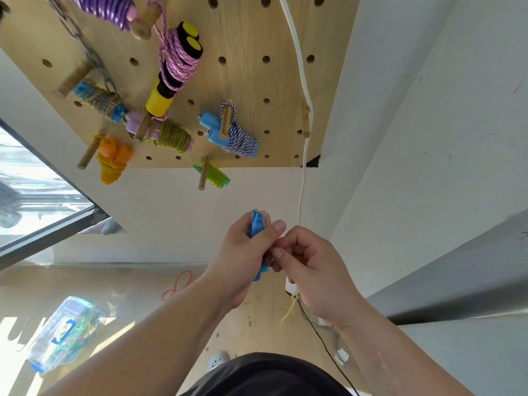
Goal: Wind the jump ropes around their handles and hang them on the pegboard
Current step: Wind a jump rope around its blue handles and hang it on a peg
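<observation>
A dark garment (265, 375) filled the bottom centre. Above it, at mid-frame, the left hand (243, 258) gripped the blue handles (258, 228). Their long axis ran up and down the frame, top end toward the pegboard (257, 81) above. The right hand (314, 272) touched them with curled fingers; whether it pinched anything could not be told. At lower left, a clear box (61, 332) held blurred coloured ropes.
</observation>
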